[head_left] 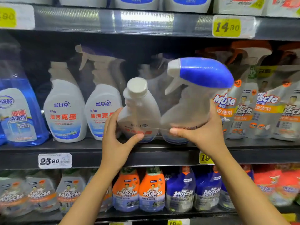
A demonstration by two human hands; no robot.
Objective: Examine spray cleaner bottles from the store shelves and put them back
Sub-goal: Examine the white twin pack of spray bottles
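Left grip (116, 143) clasps a capped bottle (139, 108); right grip (201, 132) clasps the blue-triggered spray bottle (194, 95) touching it. The two look wrapped as one pack. The pack tilts, bases over the front of the middle shelf (146, 157), in a gap among the stock. Judged: in hand for examining, not yet put back. Legible: tag 23.90 (55, 160); Mr Muscle packs (266, 103) at right; tag 14.90 (227, 27) above.

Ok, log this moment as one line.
left hand: grips capped bottle | right hand: grips blue-headed spray bottle | place: both bottles at middle shelf front
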